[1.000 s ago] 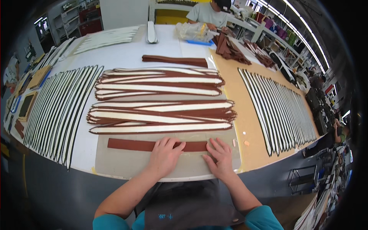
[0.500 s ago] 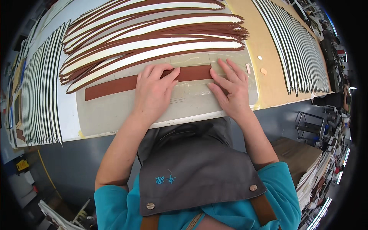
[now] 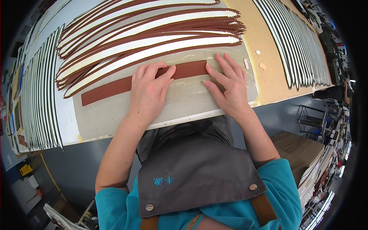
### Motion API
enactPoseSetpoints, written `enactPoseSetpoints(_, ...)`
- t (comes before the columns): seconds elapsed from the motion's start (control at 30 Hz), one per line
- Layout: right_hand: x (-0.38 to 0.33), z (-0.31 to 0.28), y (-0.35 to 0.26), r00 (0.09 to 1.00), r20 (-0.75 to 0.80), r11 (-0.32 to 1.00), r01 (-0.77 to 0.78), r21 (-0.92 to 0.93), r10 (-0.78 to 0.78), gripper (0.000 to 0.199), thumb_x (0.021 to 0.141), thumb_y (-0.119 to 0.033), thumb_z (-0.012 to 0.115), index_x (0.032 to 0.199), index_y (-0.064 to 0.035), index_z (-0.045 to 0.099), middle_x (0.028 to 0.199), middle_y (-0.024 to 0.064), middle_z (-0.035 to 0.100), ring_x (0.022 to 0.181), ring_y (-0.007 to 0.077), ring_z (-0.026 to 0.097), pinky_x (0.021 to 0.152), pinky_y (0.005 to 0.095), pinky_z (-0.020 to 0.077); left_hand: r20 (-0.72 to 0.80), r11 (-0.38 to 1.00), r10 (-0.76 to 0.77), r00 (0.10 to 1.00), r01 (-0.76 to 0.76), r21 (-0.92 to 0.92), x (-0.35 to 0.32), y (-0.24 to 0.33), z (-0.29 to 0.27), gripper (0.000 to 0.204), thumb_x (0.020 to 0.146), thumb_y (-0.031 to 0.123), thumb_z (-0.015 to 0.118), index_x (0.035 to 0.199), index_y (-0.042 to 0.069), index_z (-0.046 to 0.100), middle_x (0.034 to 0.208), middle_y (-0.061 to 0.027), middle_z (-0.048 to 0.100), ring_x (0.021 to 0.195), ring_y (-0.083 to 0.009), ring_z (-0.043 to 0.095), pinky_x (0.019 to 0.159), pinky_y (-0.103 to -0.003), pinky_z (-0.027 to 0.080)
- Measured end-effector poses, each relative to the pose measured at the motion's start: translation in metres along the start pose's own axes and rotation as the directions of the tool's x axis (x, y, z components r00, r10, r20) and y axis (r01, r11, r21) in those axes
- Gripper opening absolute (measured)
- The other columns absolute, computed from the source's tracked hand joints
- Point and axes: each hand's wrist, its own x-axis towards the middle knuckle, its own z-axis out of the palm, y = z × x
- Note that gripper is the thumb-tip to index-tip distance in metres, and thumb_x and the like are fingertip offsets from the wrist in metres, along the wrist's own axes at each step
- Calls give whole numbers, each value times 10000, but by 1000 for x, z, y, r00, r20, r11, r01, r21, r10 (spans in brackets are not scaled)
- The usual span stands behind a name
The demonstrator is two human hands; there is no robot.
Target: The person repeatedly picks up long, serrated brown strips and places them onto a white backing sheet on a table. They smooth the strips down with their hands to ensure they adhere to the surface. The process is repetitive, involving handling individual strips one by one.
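Viewpoint alone has clearly shifted since one second earlier, tilting downward, while both bare hands keep their places. From left to right: a row of narrow, black-edged white strips [image 3: 41, 92] lies on the white tabletop [image 3: 67, 119]; next, a flat, reddish-brown, rectangular strip [image 3: 188, 69] lies on a smooth grey mat [image 3: 101, 120], just below a heap of long brown-and-white strips [image 3: 153, 36]. Left hand [image 3: 149, 90], fingers bent, rests across the strip's middle; whether it pinches cannot be told. Right hand [image 3: 230, 90], fingers spread, touches the strip's right end with the index fingertip. Farther right, a small pale-orange scrap [image 3: 262, 66] and a second black-edged row [image 3: 297, 50] lie on a tan sheet [image 3: 268, 86].
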Motion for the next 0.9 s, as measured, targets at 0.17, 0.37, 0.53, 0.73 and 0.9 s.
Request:
enactPoseSetpoints(0.17, 1, 2, 0, 1000, 15, 1000, 4, 1, -4, 416, 854, -265, 810, 1244, -130, 761, 1449, 199, 596, 1396, 397, 489, 1130, 516, 352, 3, 999, 8, 1000, -8, 44, -3, -3, 0, 323, 897, 89, 705, 1218, 102, 745, 1211, -87, 646, 1119, -318, 572, 970, -442, 463)
enactPoseSetpoints(0.37, 2, 1, 2, 998, 41, 999, 48, -9, -48, 412, 838, -249, 813, 1217, -95, 766, 1464, 200, 585, 1395, 416, 482, 1137, 536, 349, -9, 996, 53, 999, -52, 71, -3, -3, 1, 338, 888, 110, 617, 1210, 92, 721, 1183, -95, 639, 1128, -323, 575, 965, -466, 466)
enactPoseSetpoints(0.53, 17, -13, -9, 966, 209, 988, 152, 31, -155, 597, 884, -312, 785, 1389, -35, 629, 1504, 189, 561, 1431, 354, 484, 1186, 547, 310, 10, 996, 45, 999, -46, 79, 1, 1, 4, 386, 880, 88, 598, 1252, 98, 700, 1230, -69, 632, 1182, -300, 560, 1012, -446, 451)
enactPoseSetpoints(0.73, 21, -8, -18, 909, 347, 966, 257, -27, -232, 653, 945, -388, 723, 1470, -41, 550, 1531, 178, 540, 1466, 295, 465, 1222, 522, 283, 65, 992, 49, 997, -56, 111, -9, 0, 1, 461, 861, 79, 608, 1320, 46, 639, 1279, -73, 623, 1234, -290, 550, 1061, -441, 443)
enactPoseSetpoints(0.9, 16, -8, -15, 908, 364, 973, 229, -17, -207, 667, 958, -380, 715, 1502, -48, 519, 1556, 173, 515, 1483, 304, 443, 1223, 516, 273, 26, 987, 87, 996, -89, 133, -21, 0, -3, 443, 889, 110, 626, 1325, 33, 630, 1359, -75, 614, 1281, -265, 539, 1086, -425, 434)
